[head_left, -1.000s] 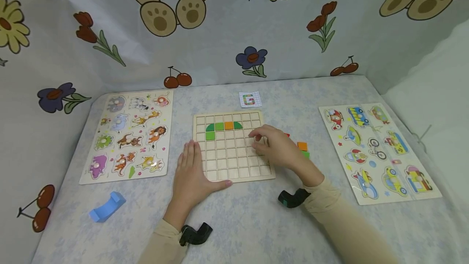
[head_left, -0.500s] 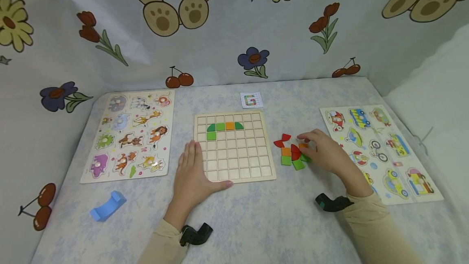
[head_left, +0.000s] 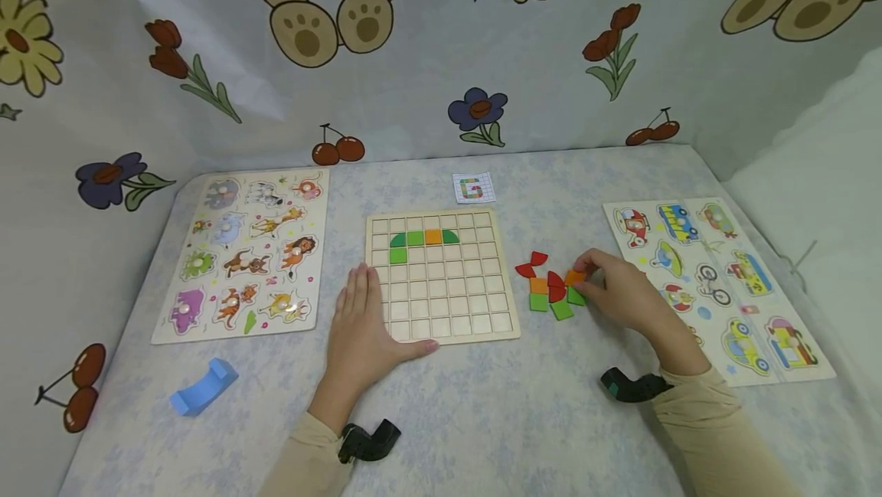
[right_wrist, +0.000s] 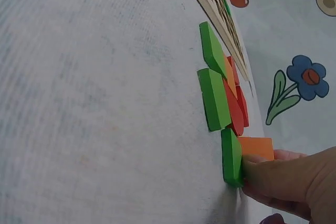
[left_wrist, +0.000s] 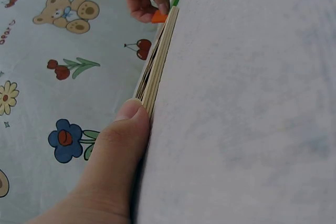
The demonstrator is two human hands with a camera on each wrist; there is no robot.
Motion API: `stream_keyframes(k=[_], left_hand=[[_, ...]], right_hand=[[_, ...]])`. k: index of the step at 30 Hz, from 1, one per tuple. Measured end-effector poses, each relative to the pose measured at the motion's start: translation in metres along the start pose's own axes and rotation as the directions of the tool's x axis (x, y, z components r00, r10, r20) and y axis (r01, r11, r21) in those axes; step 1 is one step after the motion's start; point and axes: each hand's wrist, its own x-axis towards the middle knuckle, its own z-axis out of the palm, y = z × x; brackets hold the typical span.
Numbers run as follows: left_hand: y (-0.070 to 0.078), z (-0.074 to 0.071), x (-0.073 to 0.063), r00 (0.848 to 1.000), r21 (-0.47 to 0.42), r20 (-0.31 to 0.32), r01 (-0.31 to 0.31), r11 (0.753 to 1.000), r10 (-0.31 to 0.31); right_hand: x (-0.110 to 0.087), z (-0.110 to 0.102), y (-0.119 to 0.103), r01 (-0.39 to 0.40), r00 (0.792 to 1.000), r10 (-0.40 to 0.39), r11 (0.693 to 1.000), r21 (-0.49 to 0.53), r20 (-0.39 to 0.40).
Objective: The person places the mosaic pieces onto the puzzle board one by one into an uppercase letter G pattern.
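A wooden grid board [head_left: 455, 290] lies in the middle of the table with a few green and orange tiles set in its upper cells. My left hand [head_left: 358, 340] rests against its left edge and lower left corner, fingers straight and thumb spread along the front edge. To the right of the board, my right hand [head_left: 623, 294] pinches an orange square tile [right_wrist: 256, 146] between thumb and fingers. Right beside that tile sits a green tile [right_wrist: 231, 158]. More loose green, orange and red tiles [head_left: 556, 286] lie together between the board and this hand.
A small card [head_left: 473, 188] with a coloured G pattern lies behind the board. An animal puzzle board [head_left: 241, 256] stands left, a vehicle puzzle board [head_left: 717, 290] right. A blue curved block [head_left: 204, 387] lies front left. A printed cloth wall [head_left: 413, 83] rises behind.
My right hand has moved right from over the grid board to the loose tiles and now pinches an orange square tile. The left hand stays in place.
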Motion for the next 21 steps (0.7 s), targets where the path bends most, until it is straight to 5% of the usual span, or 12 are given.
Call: stream_keyframes(k=[8, 21], left_hand=[[-0.001, 0.0, 0.0, 1.0, -0.004, 0.003, 0.009, 1.0, -0.009], [-0.001, 0.001, 0.0, 1.0, -0.006, -0.001, 0.009, 1.0, -0.009]], right_hand=[[0.011, -0.002, -0.017, 0.021, 0.998, -0.016, 0.997, 0.078, -0.056], [0.051, 0.038, -0.093, 0.183, 0.982, -0.186, 0.953, 0.243, -0.01]])
